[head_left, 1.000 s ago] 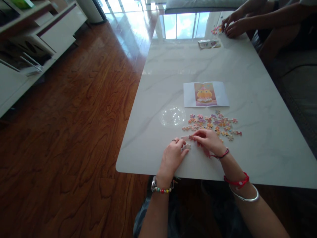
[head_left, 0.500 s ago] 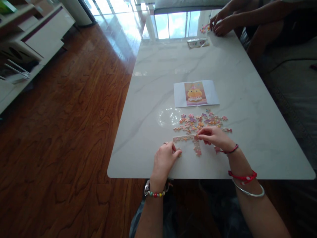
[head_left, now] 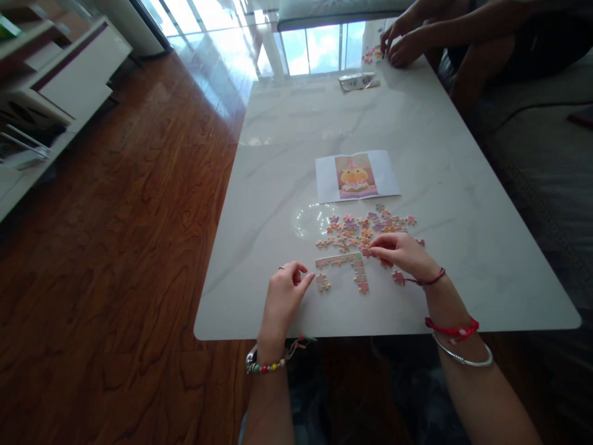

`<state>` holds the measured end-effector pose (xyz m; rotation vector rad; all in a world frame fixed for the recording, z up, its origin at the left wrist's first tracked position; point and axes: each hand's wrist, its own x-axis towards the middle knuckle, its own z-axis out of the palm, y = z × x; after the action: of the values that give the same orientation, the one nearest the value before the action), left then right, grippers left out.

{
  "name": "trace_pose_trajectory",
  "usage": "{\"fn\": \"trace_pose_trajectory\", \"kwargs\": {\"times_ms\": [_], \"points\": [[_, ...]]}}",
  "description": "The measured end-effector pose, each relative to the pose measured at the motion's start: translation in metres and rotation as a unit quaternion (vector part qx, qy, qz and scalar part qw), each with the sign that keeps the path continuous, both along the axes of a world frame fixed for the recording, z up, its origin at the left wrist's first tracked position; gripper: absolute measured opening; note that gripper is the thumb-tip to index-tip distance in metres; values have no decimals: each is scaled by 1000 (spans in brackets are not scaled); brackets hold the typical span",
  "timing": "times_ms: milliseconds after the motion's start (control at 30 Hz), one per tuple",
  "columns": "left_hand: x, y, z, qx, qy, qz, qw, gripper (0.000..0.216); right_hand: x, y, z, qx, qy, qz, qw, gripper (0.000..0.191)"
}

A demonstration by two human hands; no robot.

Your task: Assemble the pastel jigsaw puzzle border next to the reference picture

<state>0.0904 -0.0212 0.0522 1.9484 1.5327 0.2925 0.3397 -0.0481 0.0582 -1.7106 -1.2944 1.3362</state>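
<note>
My right hand [head_left: 402, 253] pinches a pink jigsaw piece [head_left: 365, 252] just right of the corner of a partly joined puzzle border [head_left: 337, 260]. That border has a top row and a short strip running down its right side. My left hand [head_left: 286, 295] is over the table, thumb apart from its curled fingers, with nothing in it. Beside its thumb lies a small joined cluster of pieces [head_left: 322, 282]. Loose jigsaw pieces [head_left: 349, 227] are heaped beyond the border, some hidden by my right hand. A single pink piece [head_left: 397, 277] rests below my right wrist.
A creased sheet with a cartoon picture [head_left: 356, 176] lies beyond the pieces on the white marbled table [head_left: 278, 185]. Farther off are a clear packet [head_left: 359, 81], another person's hands [head_left: 405, 46] and small colourful pieces [head_left: 370, 54]. A white cabinet [head_left: 78, 74] stands left.
My left hand has moved left, off the small cluster. My right hand has drawn the pink piece slightly right of the border's corner, where a greenish piece now shows. The view has shifted slightly.
</note>
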Motion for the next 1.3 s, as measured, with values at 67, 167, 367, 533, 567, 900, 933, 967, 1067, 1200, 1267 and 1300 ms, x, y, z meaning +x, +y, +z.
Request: {"fn": "trace_pose_trajectory", "kwargs": {"times_ms": [67, 167, 367, 533, 567, 900, 933, 967, 1067, 1200, 1267, 1300], "points": [[-2, 0, 0, -7, -6, -11, 1000, 15, 1, 0, -1, 0, 0, -2, 1000, 21], [1, -3, -2, -23, -10, -59, 998, 19, 2, 0, -2, -1, -6, -4, 1000, 24], [7, -6, -7, -19, -8, -84, 996, 14, 11, -1, -1, 37, -75, -60, 995, 27], [6, -5, -9, -21, -23, -82, 996, 16, 47, -9, -12, 63, -145, -229, 960, 30], [6, -5, -9, -23, -26, -80, 996, 17, 56, -12, -15, 61, -174, -266, 946, 31], [7, -7, -8, -48, -59, -88, 993, 15, 102, -34, -35, -11, -469, -309, 828, 24], [7, -7, -8, -51, -59, -84, 993, 14, 100, -33, -36, -9, -481, -305, 822, 24], [6, -7, -8, -52, -59, -81, 994, 12, 97, -31, -35, -4, -489, -305, 817, 24], [6, -6, -8, -49, -55, -73, 995, 3, 80, -23, -24, 47, -479, -300, 824, 25], [7, -5, -6, -39, -54, -62, 996, 7, 46, -11, 0, 169, -413, -239, 863, 26], [7, -4, -5, -37, -59, -55, 996, 8, 30, -6, 7, 208, -371, -176, 888, 24], [7, -4, -5, -37, -61, -53, 996, 9, 24, -4, 8, 219, -352, -143, 899, 23]]}}
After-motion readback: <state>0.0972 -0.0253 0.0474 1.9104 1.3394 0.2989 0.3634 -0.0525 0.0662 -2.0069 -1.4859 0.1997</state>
